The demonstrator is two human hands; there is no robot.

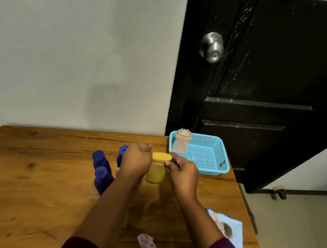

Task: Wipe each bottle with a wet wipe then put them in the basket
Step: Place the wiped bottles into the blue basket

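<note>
Yellow plastic bottle with a wide yellow cap (156, 171) stands upright on the brown wooden bench (31, 180), just in front of the light blue perforated plastic basket (218, 162) and to its left. Both of the person's bare hands are on it. The left grip (135, 160) is curled in a fist-like shape against the side of the bottle farther from the basket, thumb on top; its fingertips are hidden behind the hand. The right grip (183, 172) has bent fingers closed on the cap's edge on the side nearer the basket, and something thin and dark shows between those fingers, too blurred to identify.

Inside the basket, in its far left corner, a translucent frosted bottle with a yellow ring under its clear cap (181, 143) stands upright. Three dark blue plastic bottles (102, 178) stand clustered well to the left of the basket, beyond the left grip, one partly hidden by it. A crumpled pale lilac wet wipe (147, 247) lies on the bench far in front of the basket, between the two forearms, touched by neither. A light blue printed wipes pack (228, 229) lies flat in front of the basket, near the bench's right edge.
</note>
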